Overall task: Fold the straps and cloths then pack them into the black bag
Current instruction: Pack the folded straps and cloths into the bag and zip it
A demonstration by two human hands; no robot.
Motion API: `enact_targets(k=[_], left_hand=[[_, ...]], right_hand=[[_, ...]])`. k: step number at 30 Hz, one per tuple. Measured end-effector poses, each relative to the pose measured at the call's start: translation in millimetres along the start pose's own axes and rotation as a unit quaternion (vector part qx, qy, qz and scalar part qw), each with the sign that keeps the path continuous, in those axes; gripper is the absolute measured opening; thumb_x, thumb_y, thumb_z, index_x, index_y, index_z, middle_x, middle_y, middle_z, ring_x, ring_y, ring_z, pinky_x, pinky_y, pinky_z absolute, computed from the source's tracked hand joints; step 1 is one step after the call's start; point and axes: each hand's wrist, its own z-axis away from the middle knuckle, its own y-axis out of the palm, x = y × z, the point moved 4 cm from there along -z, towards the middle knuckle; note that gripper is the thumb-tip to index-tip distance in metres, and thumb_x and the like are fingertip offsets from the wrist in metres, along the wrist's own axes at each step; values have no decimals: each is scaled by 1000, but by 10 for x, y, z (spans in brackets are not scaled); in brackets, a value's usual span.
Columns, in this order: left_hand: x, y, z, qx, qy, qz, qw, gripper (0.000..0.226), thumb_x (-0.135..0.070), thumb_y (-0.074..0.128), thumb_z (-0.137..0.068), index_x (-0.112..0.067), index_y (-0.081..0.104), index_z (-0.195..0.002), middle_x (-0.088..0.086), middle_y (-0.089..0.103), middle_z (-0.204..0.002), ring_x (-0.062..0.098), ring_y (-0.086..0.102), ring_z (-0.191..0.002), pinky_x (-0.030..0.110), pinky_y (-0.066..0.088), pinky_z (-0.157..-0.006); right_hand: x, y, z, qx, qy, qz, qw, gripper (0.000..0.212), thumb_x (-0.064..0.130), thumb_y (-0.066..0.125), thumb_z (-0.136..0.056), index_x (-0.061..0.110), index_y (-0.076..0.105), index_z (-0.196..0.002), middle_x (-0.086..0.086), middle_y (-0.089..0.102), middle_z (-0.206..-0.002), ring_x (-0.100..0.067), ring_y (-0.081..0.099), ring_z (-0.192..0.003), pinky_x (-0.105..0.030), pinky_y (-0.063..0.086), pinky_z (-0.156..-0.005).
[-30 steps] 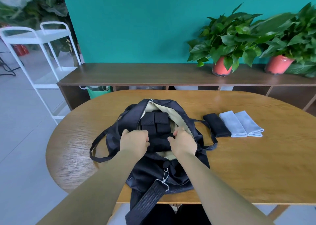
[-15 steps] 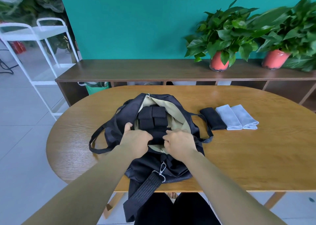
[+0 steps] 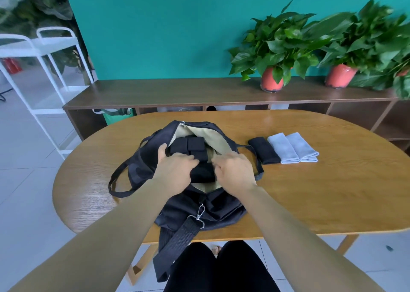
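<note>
On the oval wooden bench (image 3: 310, 203), folded black straps (image 3: 188, 146) now sit inside the black fabric bag (image 3: 199, 209), whose rim the left hand (image 3: 175, 169) pinches; the right hand (image 3: 235, 171) has lifted, fingers loosely curled, empty, leaving three folded cloths (image 3: 282, 147) outside.

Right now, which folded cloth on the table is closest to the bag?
The black cloth, at the row's left end; both light blue cloths lie farther right.
</note>
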Motion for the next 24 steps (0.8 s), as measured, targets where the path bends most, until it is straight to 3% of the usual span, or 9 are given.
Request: enact_targets(k=[6,10,12,15,18,24], left_hand=[[-465,-318,-211,-60,49,36,996,49,2,40,-79,-32,56,-110,-13,60,-93,11,50,-107,50,-7,-105],[-774,-392,-381,-69,76,52,993,57,5,41,-84,-29,49,-129,-13,61,-115,12,47,-119,51,-4,-107],[-897,-395,-491,-63,80,61,993,54,7,39,-86,-24,50,-128,-12,62,-112,11,45,-123,53,-5,-110],[-1056,-408,-696,-48,84,58,994,52,4,41,-89,-26,49,-131,-12,63,-110,11,41,-129,54,-6,-113],[-1163,-374,-945,-25,83,61,994,52,3,40,-89,-27,49,-130,-12,65,-110,10,39,-131,52,-8,-112],[-1282,-184,-1433,14,89,39,995,58,2,37,-89,-30,42,-137,-13,61,-113,9,36,-133,51,-9,-113]], right_hand=[[-517,-343,102,-15,61,13,998,24,-3,56,-65,14,45,-53,-1,46,-51,-25,44,-56,-27,26,-52],[-921,-421,265,-14,111,20,994,41,-7,63,-58,19,32,-51,2,34,-47,-22,36,-49,-22,12,-46],[-1094,-444,323,-7,145,40,989,39,-3,65,-62,18,34,-52,2,34,-47,-21,34,-50,-21,7,-46],[-1371,-392,347,23,183,80,980,14,12,54,-84,17,56,-70,-2,45,-65,-21,39,-65,-27,24,-53],[-1597,-315,301,60,227,72,969,16,22,46,-90,18,61,-85,-5,53,-79,-23,46,-73,-28,29,-59],[-1779,-38,93,100,169,77,978,21,10,45,-88,19,41,-70,4,32,-62,-22,36,-77,-31,29,-67]])
